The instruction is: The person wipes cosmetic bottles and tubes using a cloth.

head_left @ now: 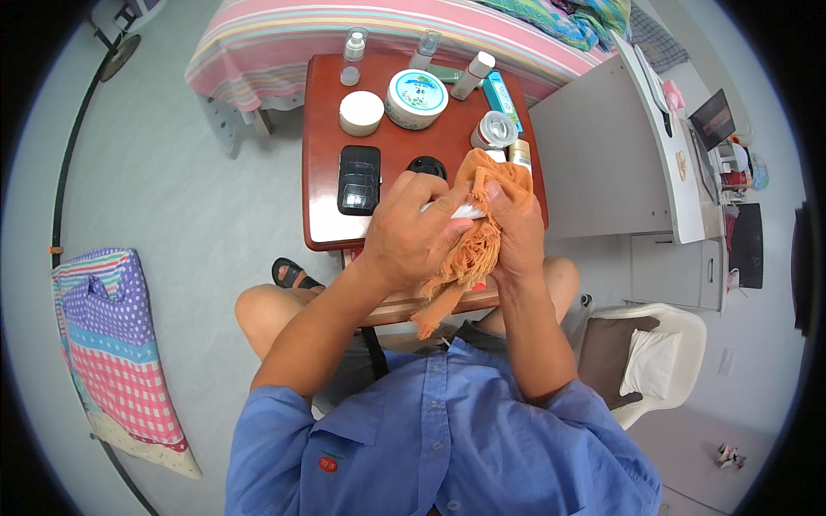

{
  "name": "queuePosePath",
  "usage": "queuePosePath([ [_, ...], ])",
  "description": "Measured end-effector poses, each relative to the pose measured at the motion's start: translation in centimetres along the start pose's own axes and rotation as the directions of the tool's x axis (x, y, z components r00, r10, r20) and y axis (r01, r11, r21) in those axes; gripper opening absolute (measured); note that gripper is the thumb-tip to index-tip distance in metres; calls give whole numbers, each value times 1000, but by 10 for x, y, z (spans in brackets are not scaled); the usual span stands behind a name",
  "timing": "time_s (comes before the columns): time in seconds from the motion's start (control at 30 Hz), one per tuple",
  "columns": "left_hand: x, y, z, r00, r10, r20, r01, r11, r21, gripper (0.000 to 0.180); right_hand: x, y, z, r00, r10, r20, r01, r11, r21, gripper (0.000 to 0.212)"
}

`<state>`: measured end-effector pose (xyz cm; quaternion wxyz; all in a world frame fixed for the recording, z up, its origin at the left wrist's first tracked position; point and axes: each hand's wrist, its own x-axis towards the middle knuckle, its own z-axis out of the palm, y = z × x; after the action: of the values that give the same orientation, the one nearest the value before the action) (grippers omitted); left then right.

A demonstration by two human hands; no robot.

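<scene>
Over the front right part of the small red-brown table [323, 112], my two hands are close together. My right hand [520, 232] is closed round an orange fringed cloth [473, 258], whose frayed end hangs down over the table's near edge. A small white object [467, 211] shows against the cloth. My left hand [404, 232] has its fingers closed on that white object; its kind is mostly hidden. Partly behind my left hand lies a round black item [427, 165]. To the left of it is a black case with compartments [359, 181].
On the table stand a large white tub [416, 100], a white round jar [361, 113], a clear-lidded jar [495, 131], pump bottles [352, 58] and a teal box [502, 101]. A striped bed [284, 47] adjoins behind; a white desk [602, 150] and a chair [693, 344] stand right.
</scene>
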<state>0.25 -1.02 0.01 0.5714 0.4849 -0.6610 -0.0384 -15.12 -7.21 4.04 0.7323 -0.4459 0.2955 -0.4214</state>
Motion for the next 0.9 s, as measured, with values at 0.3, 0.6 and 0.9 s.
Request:
queuePosePath([
  [0.3, 0, -9, 10, 581, -797, 167, 468, 159, -869, 25, -27, 53, 26, 891, -452, 40, 376, 686, -623, 40],
  [0.6, -8, 4, 19, 525, -795, 305, 404, -83, -911, 24, 4, 36, 27, 887, -461, -24, 354, 712, -607, 39],
  [0.9, -6, -8, 13, 471, -864, 176, 382, 20, -924, 22, -20, 62, 20, 847, -475, 239, 487, 514, -706, 42],
])
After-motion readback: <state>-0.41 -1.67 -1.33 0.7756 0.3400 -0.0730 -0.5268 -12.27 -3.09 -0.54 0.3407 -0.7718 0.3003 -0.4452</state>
